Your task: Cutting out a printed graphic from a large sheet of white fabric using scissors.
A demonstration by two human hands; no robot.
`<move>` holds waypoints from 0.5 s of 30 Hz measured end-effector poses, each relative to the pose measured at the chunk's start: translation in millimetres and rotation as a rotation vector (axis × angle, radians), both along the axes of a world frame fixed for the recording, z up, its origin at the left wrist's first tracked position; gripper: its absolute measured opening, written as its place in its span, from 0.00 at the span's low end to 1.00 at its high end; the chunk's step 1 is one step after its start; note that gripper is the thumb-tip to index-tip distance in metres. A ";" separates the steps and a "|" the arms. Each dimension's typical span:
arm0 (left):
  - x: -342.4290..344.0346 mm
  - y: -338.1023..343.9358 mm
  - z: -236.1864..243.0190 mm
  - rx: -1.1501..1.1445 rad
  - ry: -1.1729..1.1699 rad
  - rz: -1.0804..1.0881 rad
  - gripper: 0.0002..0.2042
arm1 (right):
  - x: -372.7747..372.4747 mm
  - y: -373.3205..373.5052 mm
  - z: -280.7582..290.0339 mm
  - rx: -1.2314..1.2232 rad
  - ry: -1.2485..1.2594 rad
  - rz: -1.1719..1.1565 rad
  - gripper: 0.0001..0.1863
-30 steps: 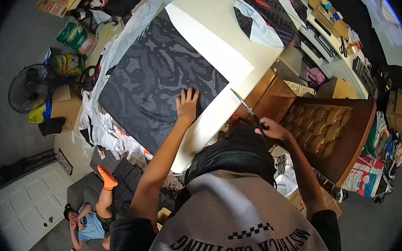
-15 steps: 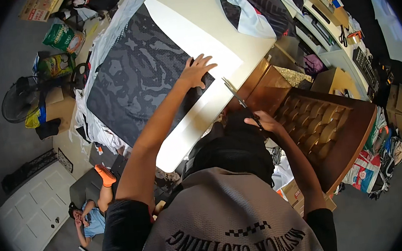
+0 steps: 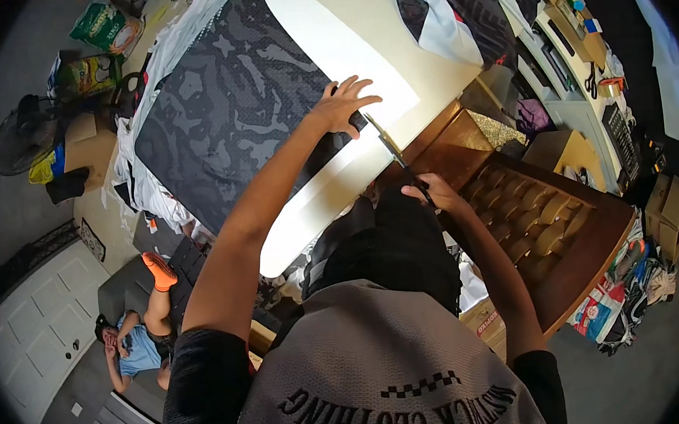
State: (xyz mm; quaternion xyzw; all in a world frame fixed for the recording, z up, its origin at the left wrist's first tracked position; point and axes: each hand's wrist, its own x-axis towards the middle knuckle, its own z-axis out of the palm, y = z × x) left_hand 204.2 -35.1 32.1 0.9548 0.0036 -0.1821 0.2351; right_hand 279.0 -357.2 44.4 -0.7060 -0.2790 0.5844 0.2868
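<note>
My left hand [image 3: 344, 108] has its fingers spread at the right corner of a dark camouflage-patterned fabric [image 3: 222, 113], reaching onto the white sheet [image 3: 342, 54] beside it. The fabric lies on a cream table [image 3: 448, 92]. My right hand [image 3: 435, 195] is closed on the handles of long black-and-silver scissors [image 3: 389, 147], whose tips point up-left to the fabric's corner below my left fingers. Past the white sheet lie pieces of red-and-black patterned cloth with a pale band [image 3: 445, 37].
A wooden woven-seat chair [image 3: 535, 235] stands right of me, a cluttered shelf [image 3: 549, 64] beyond it. On the left are a fan [image 3: 22, 139], bags [image 3: 101, 23], boxes [image 3: 88, 153] and white cloth piles [image 3: 156, 196]. A person in orange socks [image 3: 133, 343] reclines at lower left.
My left hand has moved up and right along the dark fabric to its corner. My right hand has brought the scissors up and left, toward that corner. The whole view has shifted.
</note>
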 end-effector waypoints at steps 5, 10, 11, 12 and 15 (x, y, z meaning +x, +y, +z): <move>0.1 0.4 -0.7 -0.017 -0.005 0.006 0.53 | 0.5 2.3 3.5 0.061 -0.030 -0.012 0.23; 0.2 0.2 -0.1 -0.008 -0.012 0.018 0.52 | 1.2 2.1 10.3 0.015 -0.079 -0.008 0.24; 0.4 0.0 0.4 -0.007 -0.035 0.022 0.52 | 1.4 1.7 10.8 0.030 -0.074 -0.009 0.24; 0.4 -0.4 1.1 -0.007 -0.027 0.021 0.52 | 1.3 1.1 11.0 0.043 -0.089 -0.002 0.24; 0.5 -0.6 3.2 -0.007 0.011 0.016 0.52 | 0.4 0.2 9.9 0.056 -0.135 0.024 0.24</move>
